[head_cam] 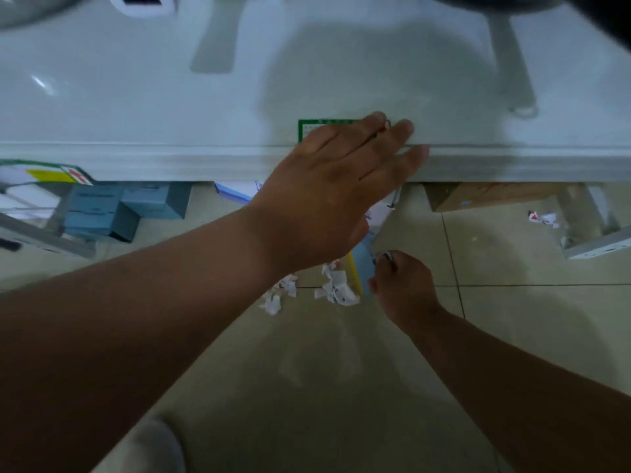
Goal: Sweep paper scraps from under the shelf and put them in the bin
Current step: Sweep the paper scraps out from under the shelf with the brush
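White paper scraps [336,288] with red marks lie on the tiled floor just in front of the shelf, with a second small heap [278,295] to their left. Another scrap [543,218] lies far right beside a metal leg. My left hand [338,186] lies flat with straight fingers on the front edge of the white shelf [170,155]. Low down, my right hand [399,285] grips a light blue dustpan-like tool [362,268] with a yellow edge, set right beside the scraps. No bin is in view.
Blue-grey boxes [116,208] and a cardboard box [478,198] sit under the shelf. A metal frame leg [594,230] stands at the right, another frame [41,230] at the left. A green-bordered label [307,128] is on the shelf top.
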Demonstrator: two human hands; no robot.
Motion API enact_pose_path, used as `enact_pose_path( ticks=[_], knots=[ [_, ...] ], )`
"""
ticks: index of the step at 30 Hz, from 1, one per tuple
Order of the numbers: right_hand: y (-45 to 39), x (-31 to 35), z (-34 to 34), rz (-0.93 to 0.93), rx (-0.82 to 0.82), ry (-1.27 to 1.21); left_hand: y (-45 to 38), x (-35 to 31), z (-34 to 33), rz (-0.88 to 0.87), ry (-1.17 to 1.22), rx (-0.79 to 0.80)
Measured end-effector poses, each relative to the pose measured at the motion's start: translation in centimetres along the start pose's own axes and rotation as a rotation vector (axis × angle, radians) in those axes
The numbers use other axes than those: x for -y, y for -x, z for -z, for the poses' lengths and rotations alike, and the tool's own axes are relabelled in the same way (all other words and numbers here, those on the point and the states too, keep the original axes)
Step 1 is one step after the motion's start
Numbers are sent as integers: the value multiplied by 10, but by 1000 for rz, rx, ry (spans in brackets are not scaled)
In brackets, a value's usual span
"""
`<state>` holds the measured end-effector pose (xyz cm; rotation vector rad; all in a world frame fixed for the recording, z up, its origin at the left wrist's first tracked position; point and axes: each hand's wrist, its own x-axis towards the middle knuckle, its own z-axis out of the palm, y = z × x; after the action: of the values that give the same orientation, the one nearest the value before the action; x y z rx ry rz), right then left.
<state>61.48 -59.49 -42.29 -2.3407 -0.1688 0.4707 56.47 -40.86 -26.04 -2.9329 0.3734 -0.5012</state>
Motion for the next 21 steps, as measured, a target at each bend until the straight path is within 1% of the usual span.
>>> enact_pose_path(
  ticks=[2,5,7,9,10,12,15,18,21],
  knots=[
    [3,9,-6,-19,4,-103,3,29,11,-117,55,10],
    [5,26,-16,-116,86,-401,19,95,24,-221,120,100],
    [8,38,-23,-187,132,-516,37,136,31,-188,74,198],
    [13,48,-29,-210,166,-502,52,157,34,-107,11,310],
    [15,54,-32,-221,191,-505,57,161,35,-83,5,336],
    [17,65,-36,-253,243,-532,60,159,34,-78,24,307],
    [12,81,-47,-306,292,-542,62,154,33,-55,25,206],
    [8,92,-59,-338,322,-494,68,148,30,-27,1,110],
    [4,101,-76,-325,344,-399,71,145,29,-32,-23,85]
  ],
)
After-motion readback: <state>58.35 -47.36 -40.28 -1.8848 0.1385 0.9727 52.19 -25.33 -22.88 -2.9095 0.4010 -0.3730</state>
